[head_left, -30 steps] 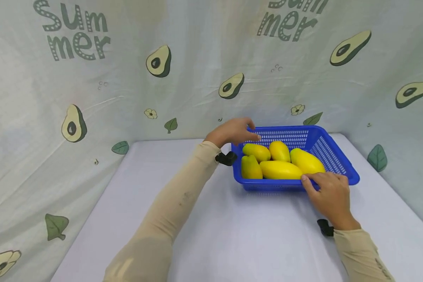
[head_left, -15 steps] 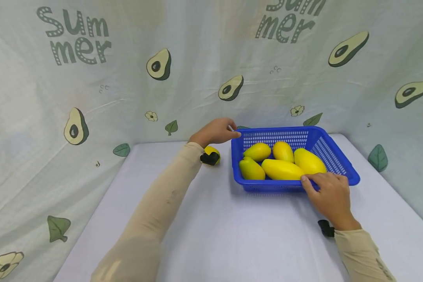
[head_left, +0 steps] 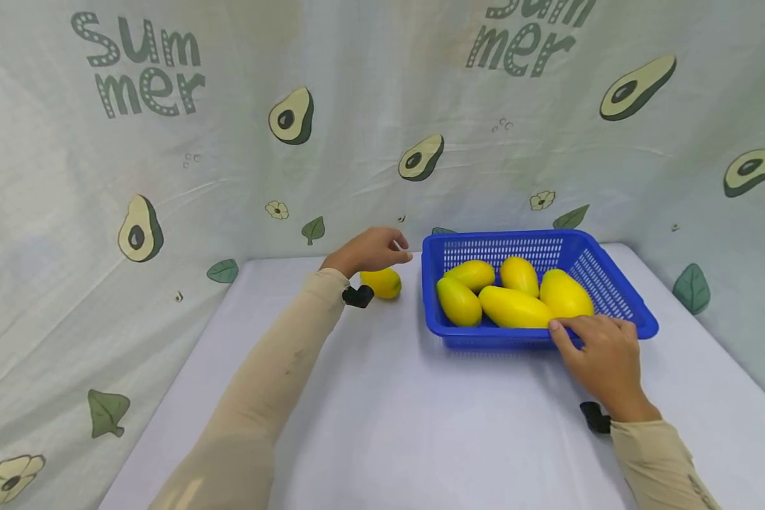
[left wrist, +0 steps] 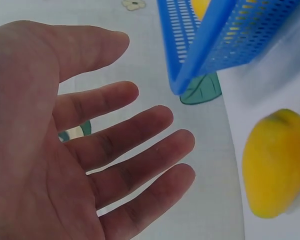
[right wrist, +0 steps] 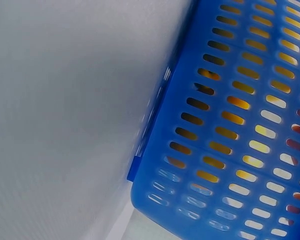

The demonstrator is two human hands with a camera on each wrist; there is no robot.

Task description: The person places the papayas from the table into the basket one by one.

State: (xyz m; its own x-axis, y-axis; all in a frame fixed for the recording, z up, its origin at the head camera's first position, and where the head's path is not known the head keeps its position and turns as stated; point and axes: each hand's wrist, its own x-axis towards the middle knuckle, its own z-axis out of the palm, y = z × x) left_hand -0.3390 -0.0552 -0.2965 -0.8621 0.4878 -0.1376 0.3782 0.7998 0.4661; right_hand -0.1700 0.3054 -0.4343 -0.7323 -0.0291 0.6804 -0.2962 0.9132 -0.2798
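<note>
My left hand (head_left: 372,249) hovers to the left of the blue basket, its fingers apart and nothing in them. Just below it, on the table, lies a lone yellow mango (head_left: 384,285), partly hidden by the wrist. The left wrist view shows the loosely bent fingers of the left hand (left wrist: 120,135) apart from that mango (left wrist: 275,165). With my right hand (head_left: 602,358) I grip the front rim of the basket (head_left: 446,331), near its right corner. Several yellow mangoes (head_left: 516,306) rest in the basket, one greener at its tip. Reddish fingers show through the basket slots in the right wrist view.
A pale cloth covers the table (head_left: 421,425). Behind it hangs a curtain (head_left: 344,177) printed with avocados and leaves, close to the basket's back rim. A black camera mount (head_left: 357,296) sits on the left wrist.
My left hand has moved left, from over the basket to above the table, uncovering the lone mango. Mangoes in the basket have shifted slightly, the front-left one turning. The right hand stays on the rim.
</note>
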